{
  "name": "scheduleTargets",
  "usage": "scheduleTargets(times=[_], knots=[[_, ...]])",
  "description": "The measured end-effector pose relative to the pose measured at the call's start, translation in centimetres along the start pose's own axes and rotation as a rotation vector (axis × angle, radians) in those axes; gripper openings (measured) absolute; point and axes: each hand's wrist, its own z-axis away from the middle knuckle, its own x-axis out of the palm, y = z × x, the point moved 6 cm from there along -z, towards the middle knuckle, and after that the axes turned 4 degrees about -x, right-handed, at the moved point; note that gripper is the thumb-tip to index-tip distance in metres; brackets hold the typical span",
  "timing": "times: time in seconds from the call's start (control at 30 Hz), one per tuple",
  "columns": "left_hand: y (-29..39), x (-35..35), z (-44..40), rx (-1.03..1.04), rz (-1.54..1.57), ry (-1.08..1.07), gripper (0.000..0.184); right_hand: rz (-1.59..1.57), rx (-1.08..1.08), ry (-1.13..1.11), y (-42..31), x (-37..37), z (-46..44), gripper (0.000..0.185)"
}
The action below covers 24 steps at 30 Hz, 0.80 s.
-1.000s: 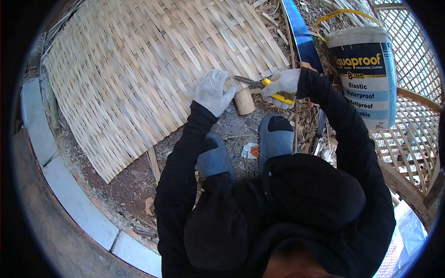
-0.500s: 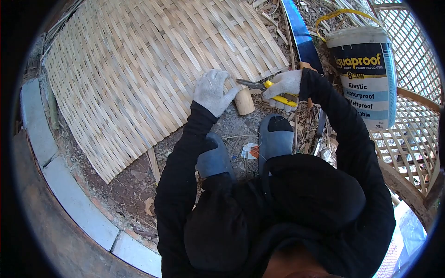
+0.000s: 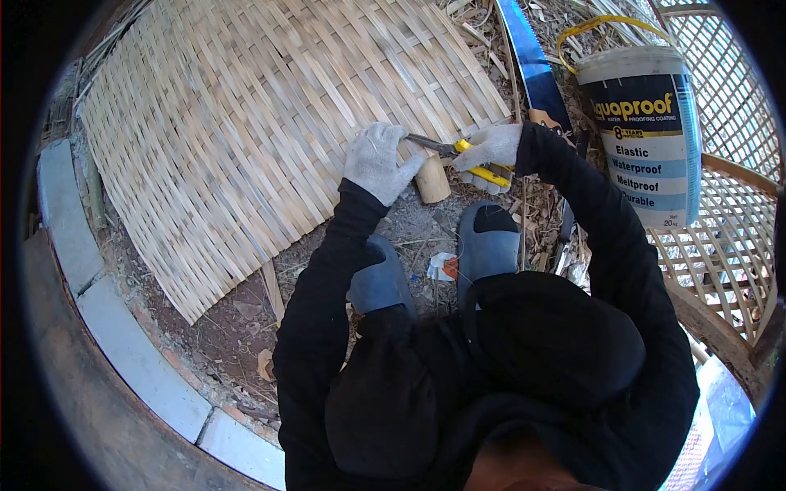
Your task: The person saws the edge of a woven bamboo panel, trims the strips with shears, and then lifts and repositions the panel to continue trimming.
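A woven bamboo mat (image 3: 286, 123) fills the upper left, and my left hand (image 3: 375, 162), in a light grey glove, grips its lower right edge with curled fingers and the thumb reaching right. In my gloved right hand (image 3: 491, 149) are pliers (image 3: 442, 148) with yellow handles. Their dark jaws point left at the mat's edge, close to my left fingers; whether they grip a strip is too small to tell. Just below the jaws is a short round wooden block (image 3: 432, 182), partly under the edge.
A handsaw (image 3: 536, 69) with a blue blade lies beyond my right hand. The Aquaproof bucket (image 3: 643, 139) stands at the right, before a bamboo lattice (image 3: 716, 237). My grey clogs (image 3: 489, 241) rest on the littered ground. Pale blocks (image 3: 135, 352) form a left border.
My right hand has moved left with the pliers, bringing their jaws closer to my left hand. My left hand stays at the mat's edge.
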Motion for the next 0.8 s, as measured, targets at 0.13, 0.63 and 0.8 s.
scheduleTargets(times=[0.13, 0.63, 0.8], knots=[[1.0, -0.2, -0.5, -0.024, -0.026, -0.013, 0.037, 0.013, 0.000, 0.027, -0.5, 0.2, 0.0, 0.037], [-1.9, -1.0, 0.0, -0.178, 0.186, 0.182, 0.015, 0.321, 0.075, 0.065, 0.6, -0.8, 1.5, 0.048], [-2.3, -1.3, -0.7, -0.304, 0.254, 0.188, 0.019, 0.896, -0.087, 0.529, -1.4, -1.8, 3.4, 0.057]])
